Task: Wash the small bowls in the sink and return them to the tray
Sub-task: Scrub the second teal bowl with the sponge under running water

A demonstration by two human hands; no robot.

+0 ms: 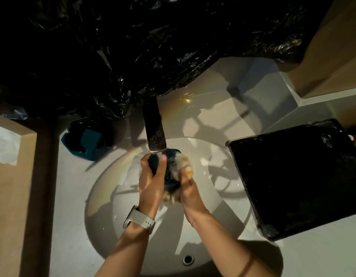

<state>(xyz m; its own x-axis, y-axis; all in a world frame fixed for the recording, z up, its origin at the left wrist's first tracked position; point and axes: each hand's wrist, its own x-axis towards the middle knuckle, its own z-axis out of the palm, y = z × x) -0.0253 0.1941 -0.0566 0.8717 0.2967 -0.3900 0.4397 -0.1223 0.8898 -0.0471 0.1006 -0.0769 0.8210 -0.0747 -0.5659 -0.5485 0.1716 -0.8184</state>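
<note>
A small dark teal bowl (170,174) is held over the white round sink (223,156), right under the dark tap spout (154,128). My left hand (151,182) grips the bowl's left rim, thumb on top. My right hand (188,188) holds a soapy yellow-and-white sponge (183,166) pressed against the bowl's inside. More teal bowls (88,139) sit stacked on the counter left of the tap. The black tray (297,176) lies on the counter to the right of the sink, wet and with nothing on it.
Crumpled black plastic sheeting (153,47) covers the wall behind the tap. Beige side panels (11,186) close in the counter at left and far right. The sink's overflow hole (188,259) is at the near rim.
</note>
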